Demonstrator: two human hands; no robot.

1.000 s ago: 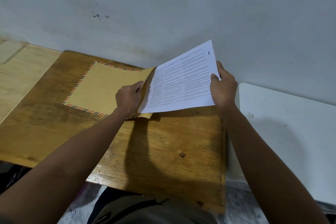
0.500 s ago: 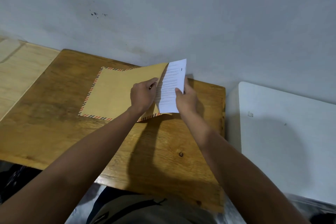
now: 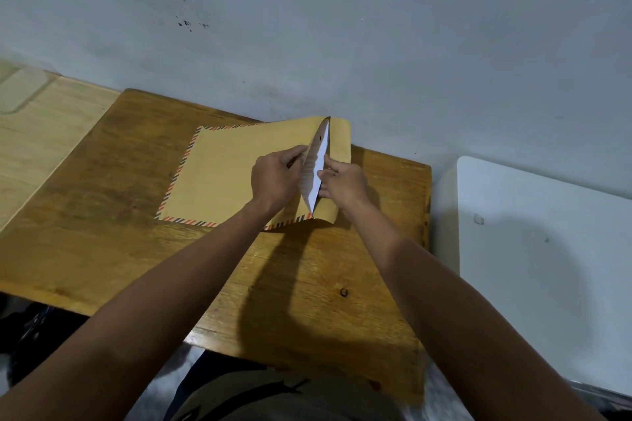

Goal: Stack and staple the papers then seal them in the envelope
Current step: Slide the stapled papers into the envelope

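Both arms reached forward over the wooden table [image 3: 102, 202]; left hand [image 3: 273, 178] fingers clamped on the envelope [image 3: 225, 174] mouth edge, right hand [image 3: 343, 181] fingers pinched the papers [image 3: 316, 164], nearly fully inside.

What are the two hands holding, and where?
The left hand lifts the envelope's top layer at its open mouth. The right hand touches the papers' edge there; its grip is unclear.

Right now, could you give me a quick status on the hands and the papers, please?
Left hand holds envelope mouth open. Right hand pushing papers in, mostly inside. Flap unsealed; nothing in the way.
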